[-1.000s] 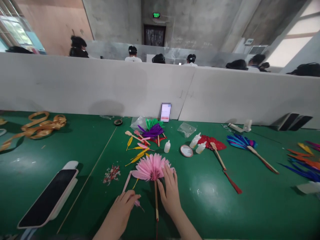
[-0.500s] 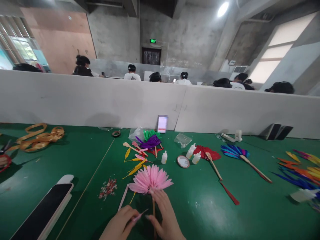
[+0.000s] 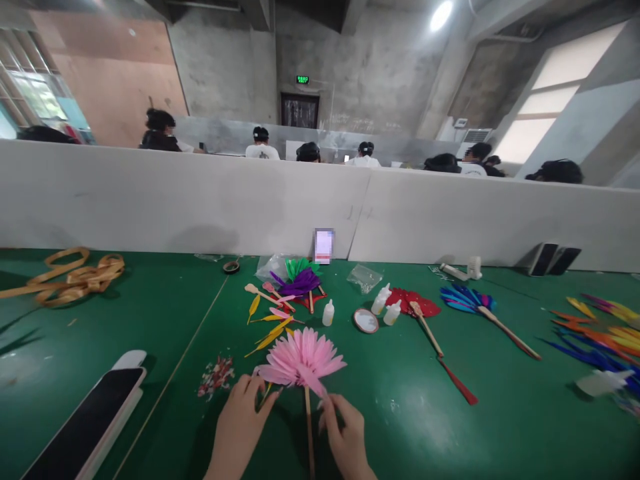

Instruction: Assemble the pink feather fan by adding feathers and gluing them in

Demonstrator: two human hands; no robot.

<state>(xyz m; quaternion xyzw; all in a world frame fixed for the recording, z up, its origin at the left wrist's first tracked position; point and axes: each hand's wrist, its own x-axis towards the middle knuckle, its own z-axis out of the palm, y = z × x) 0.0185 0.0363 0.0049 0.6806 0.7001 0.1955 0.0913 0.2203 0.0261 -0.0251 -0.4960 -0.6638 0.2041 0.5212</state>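
Note:
In front of me a pink feather fan (image 3: 303, 353) lies with its thin wooden handle (image 3: 309, 433) pointing toward me. My right hand (image 3: 343, 427) pinches the end of a loose pink feather (image 3: 313, 381), which lies slantwise over the fan's lower middle. At the fan's lower left edge is my left hand (image 3: 245, 413), thumb and forefinger apart, close to a yellow feather tip. The pink strip at that edge is mostly hidden by this hand. Several yellow feathers (image 3: 273, 337) lie just beyond the fan.
Glue bottles (image 3: 328, 313) and a round dish (image 3: 366, 321) stand beyond. A red fan (image 3: 413, 304) and a blue fan (image 3: 467, 301) lie right. Red-and-white scraps (image 3: 216, 377), a phone-like slab (image 3: 95, 420) and gold ribbon (image 3: 85, 277) are left. A white partition (image 3: 225, 207) closes the back.
The pink feather has passed from my left hand to my right and now lies across the fan. My left hand has moved up to the fan's left edge.

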